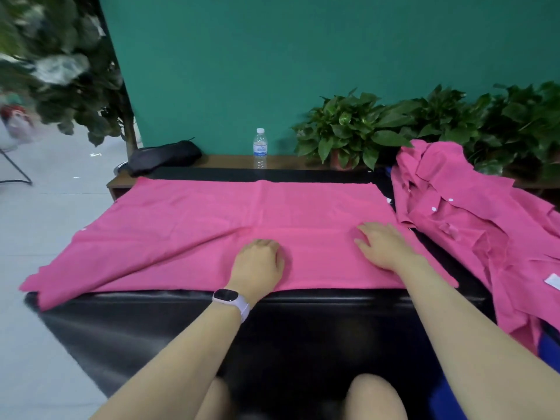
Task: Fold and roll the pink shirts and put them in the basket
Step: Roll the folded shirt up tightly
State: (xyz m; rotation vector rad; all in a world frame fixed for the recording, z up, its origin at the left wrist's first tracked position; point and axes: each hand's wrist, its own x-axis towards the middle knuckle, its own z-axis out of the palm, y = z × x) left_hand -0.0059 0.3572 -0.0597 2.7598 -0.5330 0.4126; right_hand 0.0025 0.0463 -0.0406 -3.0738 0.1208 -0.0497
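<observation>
A pink shirt (242, 213) is spread flat over the black table (303, 328) in the middle of the frame. It is pressed by the left hand (259, 265) with fingers curled down into the cloth, and by the right hand (383, 245) with fingers straight and wide. The folding step seems to be in hand. Next, probably one side must be folded over. More pink shirts (472, 225) are piled at the right. No basket is seen.

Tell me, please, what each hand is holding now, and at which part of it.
The left hand, fingers curled, appears to grip the spread pink shirt at a fold near its front edge. The right hand holds nothing; it rests flat on the same shirt.
</observation>
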